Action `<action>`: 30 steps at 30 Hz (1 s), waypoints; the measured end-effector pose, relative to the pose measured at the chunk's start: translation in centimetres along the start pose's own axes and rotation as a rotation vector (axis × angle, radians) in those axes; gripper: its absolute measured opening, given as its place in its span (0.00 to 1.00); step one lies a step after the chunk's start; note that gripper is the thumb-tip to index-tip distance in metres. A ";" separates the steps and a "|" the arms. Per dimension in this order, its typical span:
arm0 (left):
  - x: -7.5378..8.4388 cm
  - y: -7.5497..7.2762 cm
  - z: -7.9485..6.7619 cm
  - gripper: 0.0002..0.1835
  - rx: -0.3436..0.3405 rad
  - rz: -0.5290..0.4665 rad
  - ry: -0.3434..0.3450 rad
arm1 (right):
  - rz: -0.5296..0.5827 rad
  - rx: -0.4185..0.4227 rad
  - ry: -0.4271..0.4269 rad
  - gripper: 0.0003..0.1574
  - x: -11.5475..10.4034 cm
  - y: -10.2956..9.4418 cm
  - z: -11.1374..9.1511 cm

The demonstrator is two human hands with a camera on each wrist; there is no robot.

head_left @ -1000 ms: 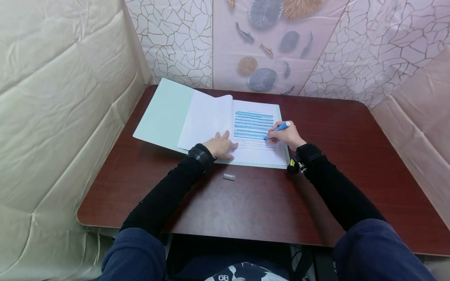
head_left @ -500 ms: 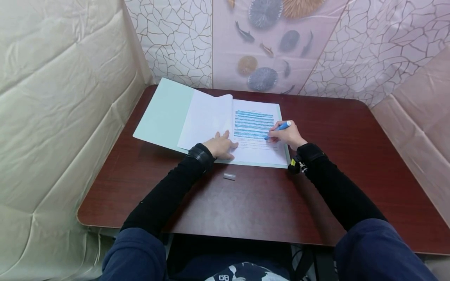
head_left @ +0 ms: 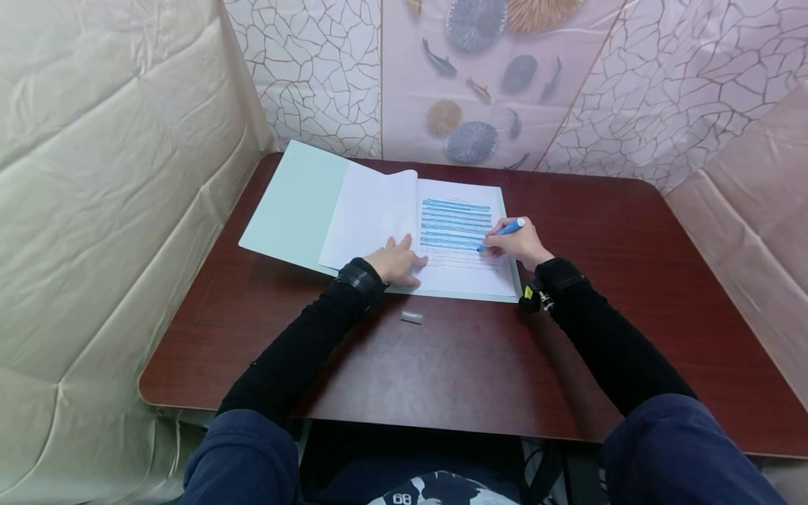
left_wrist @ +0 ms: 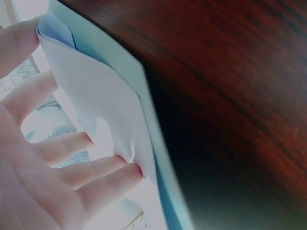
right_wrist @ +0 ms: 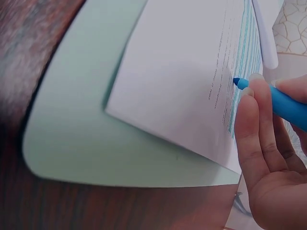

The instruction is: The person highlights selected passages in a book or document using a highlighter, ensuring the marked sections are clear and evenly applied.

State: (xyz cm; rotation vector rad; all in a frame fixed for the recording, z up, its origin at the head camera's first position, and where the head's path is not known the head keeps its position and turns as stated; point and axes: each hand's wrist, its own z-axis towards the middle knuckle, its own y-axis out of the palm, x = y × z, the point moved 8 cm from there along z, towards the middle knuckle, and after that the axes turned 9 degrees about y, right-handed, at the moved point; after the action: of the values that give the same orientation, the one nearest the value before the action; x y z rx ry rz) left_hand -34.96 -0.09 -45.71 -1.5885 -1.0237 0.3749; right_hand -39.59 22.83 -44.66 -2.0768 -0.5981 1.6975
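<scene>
A pale green folder point(head_left: 293, 203) lies spread on the table, with white sheets in it. The printed page point(head_left: 463, 277) on its right side bears blue highlighted lines over the upper text, while the lower lines are plain. My right hand point(head_left: 519, 244) pinches a blue highlighter point(right_wrist: 289, 106), its dark tip at the lowest blue line. My left hand point(head_left: 396, 264) rests with fingers spread near the fold of the papers. In the left wrist view, those fingertips point(left_wrist: 133, 172) press on the turned white sheet point(left_wrist: 91, 86).
A small clear grey cylinder point(head_left: 412, 318) lies on the dark red wooden table point(head_left: 480, 365) in front of the folder. Patterned cloth point(head_left: 473, 91) hangs behind the table, and a cream quilted cover point(head_left: 113, 210) stands along the left side.
My right hand has slid slightly rightward with the highlighter, whose tip follows along the text line. My left hand and the folder stay put.
</scene>
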 end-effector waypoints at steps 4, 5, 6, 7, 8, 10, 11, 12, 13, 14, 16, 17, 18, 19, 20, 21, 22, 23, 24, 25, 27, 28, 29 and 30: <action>-0.1 0.0 0.1 0.34 0.001 0.005 0.000 | 0.006 0.007 0.000 0.10 -0.1 -0.1 -0.1; -0.1 -0.1 0.1 0.34 -0.001 0.005 -0.003 | 0.010 0.009 0.000 0.10 -0.2 -0.2 -0.1; -0.1 0.0 0.1 0.34 -0.003 0.002 -0.006 | 0.011 0.011 -0.001 0.10 -0.2 -0.2 -0.1; -0.2 0.0 0.1 0.34 -0.007 -0.002 -0.011 | 0.015 0.013 0.001 0.10 -0.2 -0.2 -0.1; -0.2 0.0 0.2 0.34 -0.011 -0.007 -0.016 | 0.013 0.015 0.002 0.10 -0.1 -0.2 -0.1; -0.3 0.1 0.3 0.34 -0.019 -0.017 -0.021 | 0.014 0.016 0.005 0.10 0.0 -0.2 -0.1; -0.3 0.1 0.3 0.34 -0.022 -0.020 -0.025 | 0.013 0.016 0.006 0.10 0.0 -0.2 -0.1; -0.3 0.1 0.3 0.34 -0.017 -0.022 -0.022 | 0.010 0.017 0.007 0.10 0.1 -0.3 0.0; -0.3 0.1 0.3 0.34 -0.020 -0.024 -0.025 | 0.008 0.018 0.008 0.10 0.2 -0.3 0.0; -0.3 0.1 0.3 0.34 -0.021 -0.025 -0.026 | 0.006 0.019 0.008 0.10 0.2 -0.3 0.0; -0.3 0.1 0.3 0.34 -0.021 -0.028 -0.025 | 0.004 0.020 0.009 0.10 0.3 -0.3 0.1; -0.3 0.2 0.3 0.34 -0.021 -0.028 -0.023 | 0.002 0.021 0.009 0.10 0.4 -0.4 0.1; -0.3 0.2 0.3 0.34 -0.020 -0.028 -0.020 | 0.001 0.022 0.011 0.10 0.4 -0.4 0.1; -0.4 0.3 0.3 0.34 -0.026 -0.028 -0.022 | 0.001 0.023 0.012 0.10 0.4 -0.4 0.1; -0.3 0.3 0.3 0.34 -0.024 -0.026 -0.018 | 0.002 0.022 0.012 0.10 0.4 -0.4 0.1; -0.3 0.3 0.3 0.34 -0.020 -0.023 -0.015 | 0.002 0.021 0.011 0.10 0.4 -0.5 0.0; -0.3 0.3 0.3 0.34 -0.018 -0.020 -0.013 | 0.003 0.019 0.009 0.10 0.4 -0.5 0.0; -0.3 0.3 0.3 0.34 -0.015 -0.014 -0.011 | 0.005 0.017 0.008 0.10 0.4 -0.5 0.0; -0.3 0.3 0.3 0.34 -0.011 -0.011 -0.009 | 0.008 0.012 0.007 0.10 0.4 -0.4 -0.1; -0.3 0.2 0.3 0.34 -0.005 -0.010 -0.008 | 0.014 0.008 0.005 0.10 0.4 -0.4 -0.1; -0.3 0.2 0.2 0.34 0.002 -0.013 -0.007 | 0.072 -0.003 0.004 0.10 0.3 -0.5 -0.2; -0.3 0.2 0.2 0.34 0.001 -0.015 -0.006 | 0.129 -0.012 0.007 0.10 0.3 -0.5 -0.2; -0.3 0.2 0.2 0.34 0.002 -0.016 -0.005 | 0.201 -0.021 0.012 0.10 0.2 -0.5 -0.2; -0.2 0.2 0.2 0.34 0.002 -0.017 -0.004 | 0.275 -0.033 0.014 0.10 0.1 -0.4 -0.2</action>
State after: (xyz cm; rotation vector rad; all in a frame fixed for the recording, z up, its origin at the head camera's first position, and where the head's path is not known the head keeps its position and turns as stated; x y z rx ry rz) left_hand -35.16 -0.15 -46.02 -1.5766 -1.0388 0.3672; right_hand -39.39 23.26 -44.47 -2.2791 -0.3500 1.8270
